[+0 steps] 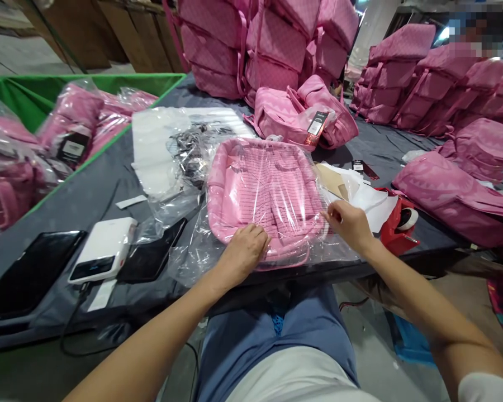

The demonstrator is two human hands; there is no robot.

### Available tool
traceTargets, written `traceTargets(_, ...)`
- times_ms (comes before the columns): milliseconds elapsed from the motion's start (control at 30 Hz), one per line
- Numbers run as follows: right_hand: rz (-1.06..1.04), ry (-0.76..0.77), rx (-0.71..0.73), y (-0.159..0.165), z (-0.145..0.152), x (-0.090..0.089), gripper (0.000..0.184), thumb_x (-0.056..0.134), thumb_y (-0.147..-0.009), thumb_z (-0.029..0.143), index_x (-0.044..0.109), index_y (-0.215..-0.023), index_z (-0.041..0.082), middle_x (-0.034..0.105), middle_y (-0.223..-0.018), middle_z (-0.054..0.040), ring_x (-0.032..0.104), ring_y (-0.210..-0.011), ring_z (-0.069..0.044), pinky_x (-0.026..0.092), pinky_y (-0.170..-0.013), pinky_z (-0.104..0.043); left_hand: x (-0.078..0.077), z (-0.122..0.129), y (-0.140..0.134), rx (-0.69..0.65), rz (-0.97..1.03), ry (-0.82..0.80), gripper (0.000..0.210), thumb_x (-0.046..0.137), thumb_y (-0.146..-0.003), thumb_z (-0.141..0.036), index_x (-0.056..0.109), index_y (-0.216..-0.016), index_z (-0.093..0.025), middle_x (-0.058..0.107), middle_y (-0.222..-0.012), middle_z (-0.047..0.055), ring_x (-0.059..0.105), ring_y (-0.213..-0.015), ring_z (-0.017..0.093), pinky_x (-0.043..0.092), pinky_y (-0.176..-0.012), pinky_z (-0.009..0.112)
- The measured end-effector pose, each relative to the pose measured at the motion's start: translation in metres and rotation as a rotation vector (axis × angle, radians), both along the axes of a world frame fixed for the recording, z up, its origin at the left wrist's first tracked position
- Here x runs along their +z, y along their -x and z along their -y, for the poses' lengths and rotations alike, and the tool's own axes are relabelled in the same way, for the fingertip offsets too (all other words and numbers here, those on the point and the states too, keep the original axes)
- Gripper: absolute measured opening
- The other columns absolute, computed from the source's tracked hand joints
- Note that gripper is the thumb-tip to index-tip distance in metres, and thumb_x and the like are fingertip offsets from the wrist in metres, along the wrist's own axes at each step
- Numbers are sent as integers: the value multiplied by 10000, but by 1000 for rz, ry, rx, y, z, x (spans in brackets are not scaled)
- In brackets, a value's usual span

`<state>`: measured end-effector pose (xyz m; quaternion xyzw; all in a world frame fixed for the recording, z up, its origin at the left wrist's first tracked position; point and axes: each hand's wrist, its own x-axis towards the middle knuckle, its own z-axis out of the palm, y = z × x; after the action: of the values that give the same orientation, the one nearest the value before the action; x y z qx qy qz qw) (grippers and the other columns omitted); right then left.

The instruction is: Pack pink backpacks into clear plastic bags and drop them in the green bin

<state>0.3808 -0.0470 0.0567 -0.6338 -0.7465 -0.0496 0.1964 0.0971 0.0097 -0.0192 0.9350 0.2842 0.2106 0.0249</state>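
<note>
A pink backpack in a clear plastic bag (265, 192) lies flat on the dark table (88, 195) in front of me. My left hand (243, 249) presses palm down on the bag's near edge, fingers curled onto the plastic. My right hand (347, 221) pinches the plastic at the bag's right side, close to the backpack's edge. Loose clear film spreads past the backpack toward the table's front edge.
A red tape dispenser (398, 226) sits right of my right hand. A white device (103, 249) and black tablets (27, 273) lie at left. Empty plastic bags (167, 151), a green bin (33, 95) of bagged backpacks, and piles of pink backpacks (272, 44) surround the table.
</note>
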Motion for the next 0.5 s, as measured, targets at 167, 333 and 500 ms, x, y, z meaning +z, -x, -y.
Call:
traceTargets(167, -98, -2, 295, 33, 17, -29, 263, 622, -1005, 435, 589, -865, 215, 637, -841, -36, 570, -785, -175, 374, -685, -275, 4, -3, -1, 2, -7, 67, 304, 427, -1049, -176, 616, -812, -178, 608, -792, 61, 524, -785, 233, 402, -689, 367)
traceTargets(333, -33, 324, 294, 39, -14, -28, 500, 815, -771, 634, 555, -862, 217, 602, -863, -13, 520, -753, -176, 257, -621, -275, 24, 4, 16, -75, 61, 97, 220, 469, -1062, -285, 639, -955, -194, 674, -1101, 92, 573, -1014, 240, 474, -877, 393)
traceTargets(500, -6, 395, 278, 33, -22, -27, 565, 811, -725, 689, 516, -826, 218, 597, -841, -13, 514, -734, -176, 199, -603, -275, 27, 10, 66, 94, 69, -51, 177, 585, -1022, -384, 637, -979, -220, 702, -1197, 83, 567, -1151, 289, 379, -1020, 505)
